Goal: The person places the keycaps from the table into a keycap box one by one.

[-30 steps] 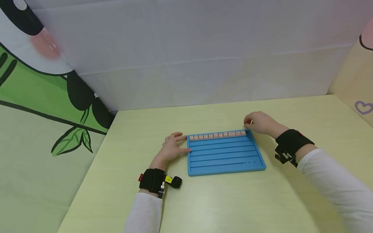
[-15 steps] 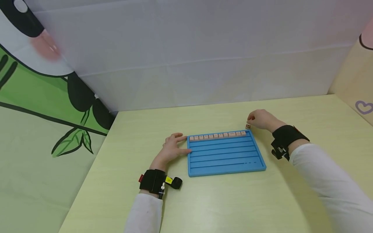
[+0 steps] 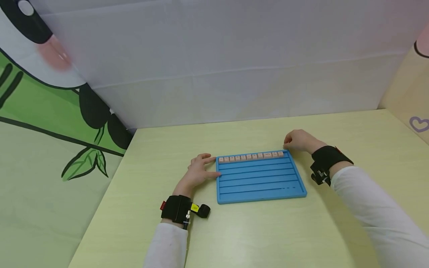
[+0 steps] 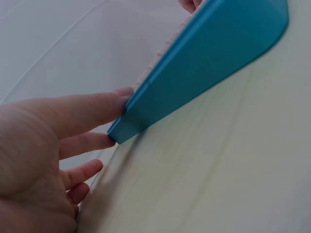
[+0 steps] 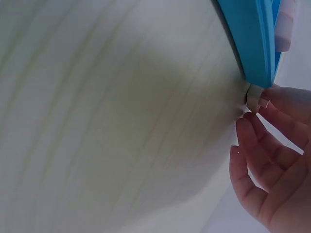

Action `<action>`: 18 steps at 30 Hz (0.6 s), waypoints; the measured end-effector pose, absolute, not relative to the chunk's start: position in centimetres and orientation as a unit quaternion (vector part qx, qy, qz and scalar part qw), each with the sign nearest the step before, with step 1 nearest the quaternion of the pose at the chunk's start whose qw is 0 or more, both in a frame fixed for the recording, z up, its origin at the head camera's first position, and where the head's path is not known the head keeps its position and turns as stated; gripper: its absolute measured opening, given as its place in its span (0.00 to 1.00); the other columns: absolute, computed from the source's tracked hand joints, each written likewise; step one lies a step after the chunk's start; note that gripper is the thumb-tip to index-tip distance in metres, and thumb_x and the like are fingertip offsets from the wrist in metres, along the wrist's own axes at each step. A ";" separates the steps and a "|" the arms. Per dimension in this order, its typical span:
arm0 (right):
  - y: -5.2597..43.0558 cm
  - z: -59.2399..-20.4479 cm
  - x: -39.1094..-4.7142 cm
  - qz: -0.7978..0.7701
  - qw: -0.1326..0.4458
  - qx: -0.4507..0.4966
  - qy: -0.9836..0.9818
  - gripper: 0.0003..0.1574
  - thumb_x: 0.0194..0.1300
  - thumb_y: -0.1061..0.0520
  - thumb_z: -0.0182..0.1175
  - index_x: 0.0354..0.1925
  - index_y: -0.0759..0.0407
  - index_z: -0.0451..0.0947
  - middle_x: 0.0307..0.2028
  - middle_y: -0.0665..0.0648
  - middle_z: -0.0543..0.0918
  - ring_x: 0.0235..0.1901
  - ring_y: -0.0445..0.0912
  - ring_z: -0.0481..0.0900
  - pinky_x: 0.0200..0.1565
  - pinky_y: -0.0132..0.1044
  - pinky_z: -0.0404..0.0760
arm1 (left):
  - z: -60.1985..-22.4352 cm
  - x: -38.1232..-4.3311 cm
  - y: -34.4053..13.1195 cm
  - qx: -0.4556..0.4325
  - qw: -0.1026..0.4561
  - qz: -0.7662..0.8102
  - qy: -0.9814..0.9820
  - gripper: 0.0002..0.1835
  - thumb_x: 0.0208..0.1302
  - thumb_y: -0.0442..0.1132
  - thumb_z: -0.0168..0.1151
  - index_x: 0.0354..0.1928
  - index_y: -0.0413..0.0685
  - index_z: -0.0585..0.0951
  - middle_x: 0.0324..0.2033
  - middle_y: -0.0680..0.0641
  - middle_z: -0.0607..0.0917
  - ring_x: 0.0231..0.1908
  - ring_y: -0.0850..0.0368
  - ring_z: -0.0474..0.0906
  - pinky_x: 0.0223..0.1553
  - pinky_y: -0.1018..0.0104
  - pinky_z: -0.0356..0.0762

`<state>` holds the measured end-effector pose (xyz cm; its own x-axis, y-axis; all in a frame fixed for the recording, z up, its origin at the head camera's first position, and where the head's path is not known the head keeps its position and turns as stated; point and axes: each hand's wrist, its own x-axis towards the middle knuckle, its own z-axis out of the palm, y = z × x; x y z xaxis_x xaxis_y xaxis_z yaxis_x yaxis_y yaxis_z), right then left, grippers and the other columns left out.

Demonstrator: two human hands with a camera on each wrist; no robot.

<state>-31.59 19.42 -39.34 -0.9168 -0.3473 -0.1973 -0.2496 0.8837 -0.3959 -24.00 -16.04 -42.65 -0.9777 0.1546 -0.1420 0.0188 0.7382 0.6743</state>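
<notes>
A blue ridged tray (image 3: 258,178) lies on the table, with a row of small pale pink marked tiles (image 3: 249,157) along its far groove. My left hand (image 3: 197,171) has its fingers spread at the tray's left side; the left wrist view shows thumb and index fingertip against the tray's blue wall (image 4: 160,97). Just past the far right corner, my right hand (image 3: 299,140) pinches a small pale tile (image 5: 254,98), close beside the outer wall in the right wrist view. The tile's marked face is hidden there.
The pale wooden table (image 3: 248,234) extends around the tray. A white cloth backdrop (image 3: 214,74) stands behind its far edge, with a printed green cartoon panel (image 3: 43,104) on the left. Black wrist straps (image 3: 175,209) with cameras are on both arms.
My right hand has shifted slightly to the right, rising a little and then lowering again at the tray's far right corner. A small tile showed under its fingers half a second ago. My left hand stays put.
</notes>
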 end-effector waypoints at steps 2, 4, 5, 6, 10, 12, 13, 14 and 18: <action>19.4 -39.4 -31.5 -0.185 0.131 -0.156 0.961 0.15 0.63 0.58 0.56 0.40 0.69 0.79 0.35 0.63 0.80 0.35 0.53 0.72 0.39 0.43 0.73 | -42.6 -24.0 -16.1 0.046 0.094 0.361 0.927 0.38 0.51 0.48 0.70 0.65 0.47 0.70 0.69 0.44 0.60 0.68 0.41 0.49 0.61 0.41 0.55; 19.4 -39.4 -31.5 -0.186 0.129 -0.156 0.961 0.14 0.63 0.58 0.56 0.39 0.69 0.79 0.34 0.62 0.80 0.35 0.53 0.72 0.39 0.43 0.73 | -42.6 -23.9 -16.0 0.044 0.096 0.363 0.926 0.38 0.51 0.48 0.70 0.65 0.47 0.70 0.69 0.45 0.60 0.68 0.41 0.48 0.61 0.41 0.55; 19.4 -39.4 -31.4 -0.185 0.128 -0.157 0.962 0.13 0.63 0.58 0.56 0.39 0.69 0.79 0.34 0.62 0.80 0.34 0.53 0.71 0.39 0.43 0.73 | -42.5 -23.9 -16.0 0.043 0.097 0.364 0.925 0.38 0.51 0.48 0.70 0.65 0.47 0.70 0.69 0.45 0.60 0.68 0.41 0.48 0.61 0.41 0.55; 19.3 -39.4 -31.4 -0.185 0.127 -0.157 0.962 0.13 0.63 0.58 0.56 0.38 0.69 0.79 0.33 0.61 0.80 0.34 0.52 0.71 0.39 0.43 0.73 | -42.5 -23.9 -16.0 0.042 0.097 0.364 0.925 0.38 0.51 0.48 0.70 0.66 0.47 0.70 0.69 0.45 0.60 0.68 0.42 0.48 0.61 0.41 0.55; 19.2 -39.5 -31.5 -0.181 0.121 -0.156 0.963 0.12 0.64 0.59 0.56 0.37 0.68 0.79 0.32 0.60 0.79 0.33 0.51 0.71 0.38 0.42 0.73 | -42.4 -24.0 -15.9 0.045 0.095 0.365 0.925 0.38 0.51 0.48 0.70 0.65 0.47 0.70 0.69 0.45 0.60 0.68 0.41 0.49 0.61 0.41 0.55; 19.2 -39.6 -31.5 -0.178 0.117 -0.158 0.964 0.12 0.64 0.59 0.56 0.37 0.68 0.79 0.31 0.60 0.79 0.32 0.51 0.71 0.38 0.42 0.73 | -42.4 -24.0 -15.9 0.048 0.094 0.365 0.925 0.38 0.51 0.48 0.70 0.65 0.46 0.70 0.69 0.44 0.60 0.68 0.41 0.49 0.61 0.41 0.55; 19.3 -39.6 -31.5 -0.177 0.115 -0.158 0.964 0.12 0.64 0.59 0.56 0.37 0.69 0.79 0.31 0.61 0.79 0.32 0.51 0.71 0.38 0.42 0.73 | -42.4 -24.0 -15.9 0.049 0.094 0.365 0.925 0.38 0.51 0.48 0.70 0.65 0.46 0.70 0.69 0.44 0.60 0.68 0.41 0.49 0.61 0.41 0.55; 19.3 -39.6 -31.4 -0.177 0.111 -0.158 0.965 0.12 0.64 0.59 0.55 0.38 0.69 0.79 0.31 0.61 0.79 0.32 0.51 0.71 0.37 0.42 0.73 | -42.5 -24.0 -15.9 0.049 0.095 0.365 0.925 0.38 0.51 0.48 0.70 0.65 0.46 0.70 0.69 0.44 0.60 0.68 0.41 0.49 0.61 0.41 0.55; 19.6 -39.3 -31.3 -0.190 0.080 -0.162 0.965 0.12 0.64 0.60 0.55 0.37 0.70 0.78 0.32 0.63 0.79 0.31 0.52 0.71 0.36 0.43 0.73 | -42.5 -24.0 -15.9 0.050 0.098 0.366 0.924 0.38 0.51 0.48 0.70 0.66 0.46 0.70 0.69 0.44 0.60 0.68 0.41 0.48 0.61 0.41 0.54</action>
